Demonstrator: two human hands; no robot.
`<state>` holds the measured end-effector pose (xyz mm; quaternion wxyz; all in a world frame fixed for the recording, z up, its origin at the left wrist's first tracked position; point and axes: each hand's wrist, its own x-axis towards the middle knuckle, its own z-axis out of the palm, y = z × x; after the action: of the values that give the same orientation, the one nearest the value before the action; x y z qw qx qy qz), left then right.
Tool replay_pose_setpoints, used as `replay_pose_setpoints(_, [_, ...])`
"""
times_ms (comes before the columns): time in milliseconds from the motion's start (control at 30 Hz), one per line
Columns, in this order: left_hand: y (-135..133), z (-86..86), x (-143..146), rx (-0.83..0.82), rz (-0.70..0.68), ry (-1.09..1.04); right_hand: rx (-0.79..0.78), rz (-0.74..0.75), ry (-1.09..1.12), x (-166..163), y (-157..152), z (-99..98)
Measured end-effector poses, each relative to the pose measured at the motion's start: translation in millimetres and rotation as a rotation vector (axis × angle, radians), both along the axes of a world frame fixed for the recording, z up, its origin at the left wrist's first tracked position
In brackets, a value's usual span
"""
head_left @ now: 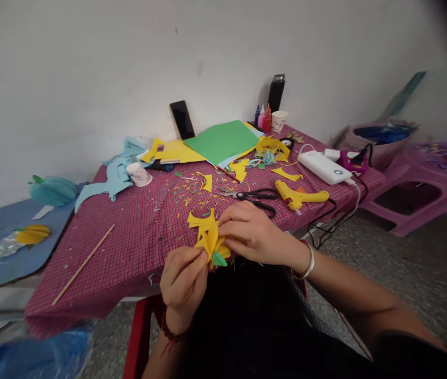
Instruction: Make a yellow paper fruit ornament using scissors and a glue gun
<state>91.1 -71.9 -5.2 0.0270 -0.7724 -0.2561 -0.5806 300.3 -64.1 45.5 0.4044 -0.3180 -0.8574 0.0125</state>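
Yellow paper flower [210,240]: one, pinched by left hand [184,279] and right hand [252,234]; near, one pair scissors [244,195], one glue gun [297,198].

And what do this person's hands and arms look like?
The left hand has a dark beaded bracelet with red threads at its wrist; the right hand, a pale bangle. Neither is gloved. The right arm shows a black sleeve.

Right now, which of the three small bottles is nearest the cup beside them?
The red bottle, at the row's right end; the pink bottle and dark blue bottle stand farther left from that paper cup.
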Motion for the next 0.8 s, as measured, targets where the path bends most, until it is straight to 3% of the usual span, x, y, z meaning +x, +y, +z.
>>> replay_pose_setpoints(133, [3.3, 2.2, -0.2, -0.039, -0.045, 0.053, -0.048, 0.104, -0.069, 0.7, 1.1, 0.1])
replay_pose_setpoints(267, [3.9, 1.9, -0.3, -0.151, -0.120, 0.026, -0.203, 0.225, 0.031, -1.8, 0.8, -2.8])
replay_pose_setpoints(367, [1.9, -1.4, 0.1, -0.346, -0.206, -0.121, -0.415, 0.343, 0.249, -7.2, 0.9, -6.9])
replay_pose_setpoints(567, [2.1, -9.1, 6.2, -0.726, -0.348, -0.599, -1.120, 0.436, 0.742, -26.9, 1.9, -22.4])
replay_pose_setpoints(667, [4.7, -12.7, 10.2, -0.867, -0.388, -0.771, -1.253, 0.441, 0.852, -33.4, 2.1, -26.2])
replay_pose_setpoints(800, [6.8, -18.3, 14.7, -0.944, -0.413, -0.819, -1.283, 0.382, 0.912, -35.3, 1.7, -23.8])
